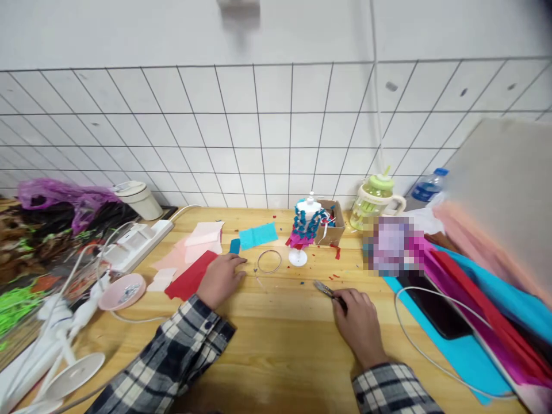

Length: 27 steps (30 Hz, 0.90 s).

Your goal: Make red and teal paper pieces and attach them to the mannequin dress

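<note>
My left hand [221, 280] rests with its fingers stretched out beside a sheet of red paper [192, 277], partly covering its right end. My right hand [359, 323] lies on the table, fingers curled over the dark handle of what looks like a pair of scissors [323, 287], metal end pointing left. Between and beyond my hands stands a small white dress form [297, 257] on a round base, dressed in teal ruffles above magenta and red paper. A thin wire ring [269, 261] lies flat near my left fingertips. Past it are a light blue paper strip [259, 236] and a small darker blue piece [234, 246].
Pale pink paper [202, 238], a pink dish [123, 291] and a power strip [142, 247] are at left. A cardboard box [337, 230] with scraps stands behind the form. At right are a green-lidded jug [371, 201], a phone [437, 310], coloured sheets and a looping cable.
</note>
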### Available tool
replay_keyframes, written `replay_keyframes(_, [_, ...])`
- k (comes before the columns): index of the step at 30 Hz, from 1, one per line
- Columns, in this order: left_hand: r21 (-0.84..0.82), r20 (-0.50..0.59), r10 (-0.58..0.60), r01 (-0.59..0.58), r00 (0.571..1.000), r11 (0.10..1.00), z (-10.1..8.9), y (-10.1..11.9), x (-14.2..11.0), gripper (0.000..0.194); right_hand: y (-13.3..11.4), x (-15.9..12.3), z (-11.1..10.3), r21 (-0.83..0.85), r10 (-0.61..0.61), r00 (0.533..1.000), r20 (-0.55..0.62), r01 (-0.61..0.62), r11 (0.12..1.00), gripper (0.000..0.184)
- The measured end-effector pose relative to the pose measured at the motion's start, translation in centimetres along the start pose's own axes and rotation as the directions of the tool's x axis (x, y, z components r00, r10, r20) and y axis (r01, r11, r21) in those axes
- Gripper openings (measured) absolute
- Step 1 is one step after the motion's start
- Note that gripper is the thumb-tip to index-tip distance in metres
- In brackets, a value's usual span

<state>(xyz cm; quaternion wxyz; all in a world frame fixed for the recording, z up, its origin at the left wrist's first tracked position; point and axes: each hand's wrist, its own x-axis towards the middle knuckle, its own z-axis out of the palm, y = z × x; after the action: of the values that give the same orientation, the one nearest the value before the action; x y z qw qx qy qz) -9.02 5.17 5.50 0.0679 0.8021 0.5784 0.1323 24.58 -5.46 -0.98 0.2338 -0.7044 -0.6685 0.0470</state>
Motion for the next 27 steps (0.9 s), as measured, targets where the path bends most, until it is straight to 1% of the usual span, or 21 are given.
replay_keyframes(2, [0.07, 0.004, -0.043, 0.043, 0.999, 0.997, -0.9, -2.7, -2.4, 0.03, 0.5, -0.2, 0.2, 0.004, 0.009, 1.0, 0.006, -0.009, 1.0, 0.022])
replay_keyframes(4, [0.11, 0.014, -0.067, 0.065, 0.998, 0.992, -1.0, -4.6, -4.5, 0.029, 0.9, -0.3, 0.4, 0.002, 0.027, 1.0, 0.008, -0.027, 1.0, 0.024])
replay_keyframes(6, [0.13, -0.002, -0.082, 0.081, 0.997, 0.988, -0.6, -5.4, -6.1, 0.029, 1.3, -0.4, 0.7, 0.012, 0.032, 0.999, 0.014, -0.032, 0.999, 0.026])
replay_keyframes(8, [0.131, -0.031, -0.096, 0.1, 0.995, 0.986, -0.1, -5.3, -6.5, 0.03, 1.6, -0.4, 1.0, 0.027, 0.026, 0.999, 0.02, -0.026, 0.999, 0.027])
replay_keyframes(9, [0.125, -0.042, -0.1, 0.105, 0.994, 0.987, 0.0, -5.1, -6.1, 0.03, 1.7, -0.4, 1.1, 0.032, 0.023, 1.0, 0.02, -0.024, 0.999, 0.028])
replay_keyframes(11, [0.133, -0.073, -0.129, 0.138, 0.989, 0.982, 0.3, -4.6, -4.5, 0.03, 1.9, -0.4, 1.3, 0.037, 0.022, 1.0, 0.018, -0.022, 0.999, 0.028])
replay_keyframes(14, [0.183, -0.087, -0.223, 0.235, 0.971, 0.955, 0.4, -4.3, -0.6, 0.032, 2.2, -0.5, 1.5, 0.042, 0.034, 0.999, 0.005, -0.034, 0.999, 0.028])
replay_keyframes(16, [0.184, -0.082, -0.235, 0.246, 0.969, 0.952, 0.3, -4.3, 1.7, 0.03, 2.4, -0.6, 1.5, 0.049, 0.045, 0.999, -0.005, -0.045, 0.998, 0.028])
replay_keyframes(18, [0.177, -0.07, -0.232, 0.241, 0.97, 0.954, 0.0, -4.3, 2.9, 0.028, 2.4, -0.6, 1.4, 0.058, 0.052, 0.999, -0.013, -0.052, 0.997, 0.028])
replay_keyframes(19, [0.173, -0.07, -0.226, 0.235, 0.972, 0.956, -0.2, -4.3, 2.9, 0.027, 2.3, -0.6, 1.3, 0.062, 0.054, 0.998, -0.015, -0.053, 0.997, 0.028])
replay_keyframes(21, [0.162, -0.074, -0.203, 0.212, 0.976, 0.964, -0.6, -4.3, 1.8, 0.029, 2.2, -0.6, 1.3, 0.072, 0.057, 0.998, -0.013, -0.056, 0.996, 0.028])
replay_keyframes(22, [0.154, -0.054, -0.186, 0.192, 0.981, 0.969, -0.7, -4.4, 0.9, 0.026, 2.2, -0.6, 1.3, 0.079, 0.057, 0.998, -0.01, -0.056, 0.995, 0.028])
replay_keyframes(23, [0.134, -0.008, -0.157, 0.157, 0.988, 0.978, -0.8, -4.6, -0.3, 0.022, 2.1, -0.5, 1.3, 0.084, 0.057, 0.998, -0.006, -0.057, 0.995, 0.028])
replay_keyframes(24, [0.092, 0.077, -0.1, 0.093, 0.992, 0.991, -0.7, -4.8, -1.4, 0.019, 2.1, -0.5, 1.3, 0.087, 0.058, 0.998, -0.003, -0.057, 0.995, 0.028])
replay_keyframes(25, [0.069, 0.105, -0.073, 0.066, 0.992, 0.995, -0.6, -5.0, -2.6, 0.019, 2.2, -0.5, 1.4, 0.087, 0.058, 0.998, -0.001, -0.058, 0.995, 0.028])
replay_keyframes(26, [0.052, 0.113, -0.069, 0.064, 0.991, 0.997, -0.5, -5.2, -3.6, 0.022, 2.2, -0.4, 1.5, 0.084, 0.059, 0.998, 0.001, -0.059, 0.995, 0.028])
replay_keyframes(27, [0.032, 0.11, -0.083, 0.08, 0.991, 0.996, -0.4, -5.3, -4.4, 0.019, 2.4, -0.4, 1.6, 0.08, 0.059, 0.998, 0.003, -0.059, 0.995, 0.028])
